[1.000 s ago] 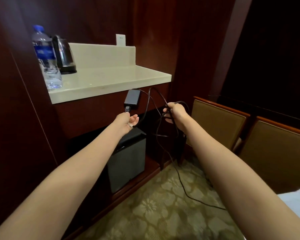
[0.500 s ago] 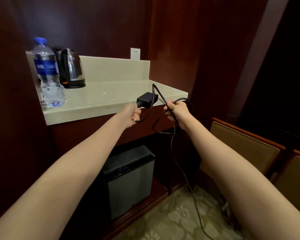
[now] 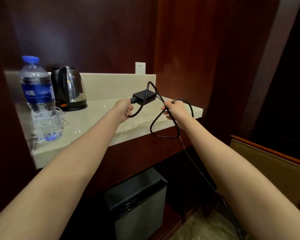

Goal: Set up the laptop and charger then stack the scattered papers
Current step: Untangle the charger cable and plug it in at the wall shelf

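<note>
The black charger brick (image 3: 144, 97) hovers just over the pale stone counter (image 3: 100, 122). My left hand (image 3: 124, 109) grips the cord at the brick's near end. My right hand (image 3: 174, 110) holds a bundle of looped black cable (image 3: 163, 134) a little to the right. One strand of the cable trails down toward the floor at the lower right. A white wall socket (image 3: 140, 68) sits on the wall behind the counter, above the brick. No laptop or papers are in view.
A water bottle (image 3: 39, 99) with a blue cap and a steel kettle (image 3: 68, 88) stand at the counter's left. A small black fridge (image 3: 137, 203) sits under the counter. A padded chair back (image 3: 270, 163) is at the right. Dark wood panels surround the niche.
Both hands have risen with the charger from below the counter's edge to above its top. The view has tilted up, so the counter sits lower in the frame.
</note>
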